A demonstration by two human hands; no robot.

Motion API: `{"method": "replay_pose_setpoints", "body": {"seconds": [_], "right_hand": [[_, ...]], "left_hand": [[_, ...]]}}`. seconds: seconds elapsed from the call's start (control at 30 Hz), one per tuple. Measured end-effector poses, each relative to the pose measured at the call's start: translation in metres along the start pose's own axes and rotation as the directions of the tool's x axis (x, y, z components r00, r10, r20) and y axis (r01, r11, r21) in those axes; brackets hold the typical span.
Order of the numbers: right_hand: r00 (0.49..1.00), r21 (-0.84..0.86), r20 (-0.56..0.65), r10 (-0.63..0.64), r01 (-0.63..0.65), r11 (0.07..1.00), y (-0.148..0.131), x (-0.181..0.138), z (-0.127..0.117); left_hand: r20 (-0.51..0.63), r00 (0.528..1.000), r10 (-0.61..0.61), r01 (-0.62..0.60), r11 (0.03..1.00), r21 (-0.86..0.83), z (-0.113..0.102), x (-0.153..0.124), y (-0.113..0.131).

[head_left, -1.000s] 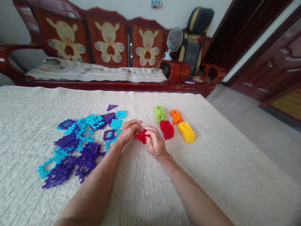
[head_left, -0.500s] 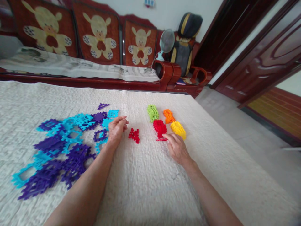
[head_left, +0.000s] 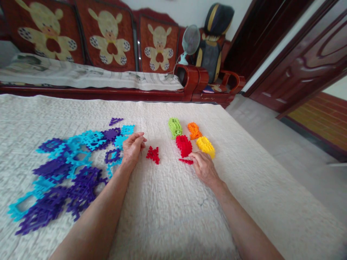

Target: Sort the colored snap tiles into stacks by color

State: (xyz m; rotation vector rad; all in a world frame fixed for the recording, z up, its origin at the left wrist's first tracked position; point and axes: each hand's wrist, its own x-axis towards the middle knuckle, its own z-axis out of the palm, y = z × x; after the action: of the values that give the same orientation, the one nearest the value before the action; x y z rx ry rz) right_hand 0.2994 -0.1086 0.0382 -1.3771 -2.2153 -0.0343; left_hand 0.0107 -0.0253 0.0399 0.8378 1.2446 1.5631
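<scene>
My right hand is closed, its fingertips pinching a thin red toothed building piece seen nearly edge-on. Just beyond it sits a stack of red building pieces. Loosely curled and with nothing visible in it, my left hand hovers between the blue and purple pieces and a red triangular piece lying on the cloth. Close to the right hand is a yellow stack. Farther back are a green stack and an orange stack.
A spread heap of purple pieces and light-blue pieces covers the left side of the quilted white cloth. One purple triangle lies behind it. Beyond the table's far edge stand a wooden sofa and a small fan.
The thin red piece has come slightly away from the red stack, toward me, in my right hand. My left hand stays almost still. The whole view has shifted a little.
</scene>
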Motion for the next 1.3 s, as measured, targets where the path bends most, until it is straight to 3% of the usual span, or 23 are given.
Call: {"method": "replay_pose_setpoints", "body": {"seconds": [0.2,0.4,0.7,0.87,0.93,1.07,1.3], "right_hand": [[0.999,0.064,-0.042,0.033,-0.030,0.997,-0.007,0.000,-0.006],[0.984,0.103,0.169,-0.057,0.040,0.994,-0.020,-0.008,-0.018],[0.995,0.038,0.090,-0.038,0.035,0.999,-0.007,0.003,-0.016],[0.988,0.013,0.137,-0.071,0.070,0.997,-0.006,0.014,-0.018],[0.995,-0.014,0.091,-0.050,0.051,0.999,-0.007,0.016,-0.018],[0.991,-0.041,-0.127,0.033,-0.039,0.998,-0.007,0.013,-0.015],[0.993,0.020,-0.104,0.058,-0.057,0.998,-0.003,0.001,-0.004]], "left_hand": [[-0.004,1.000,0.008,-0.008,1.000,0.007,0.000,0.001,-0.002],[-0.001,1.000,0.008,-0.008,1.000,0.007,0.000,0.001,-0.003],[0.007,1.000,0.000,0.000,1.000,0.002,0.000,0.001,-0.001],[0.006,1.000,0.014,-0.014,1.000,0.018,0.000,0.001,-0.002],[0.007,1.000,0.017,-0.018,1.000,0.023,0.000,0.002,-0.003],[0.001,1.000,0.024,-0.024,0.999,0.022,0.000,0.002,-0.003],[0.001,1.000,0.024,-0.024,0.999,0.038,0.001,0.001,-0.001]]}}
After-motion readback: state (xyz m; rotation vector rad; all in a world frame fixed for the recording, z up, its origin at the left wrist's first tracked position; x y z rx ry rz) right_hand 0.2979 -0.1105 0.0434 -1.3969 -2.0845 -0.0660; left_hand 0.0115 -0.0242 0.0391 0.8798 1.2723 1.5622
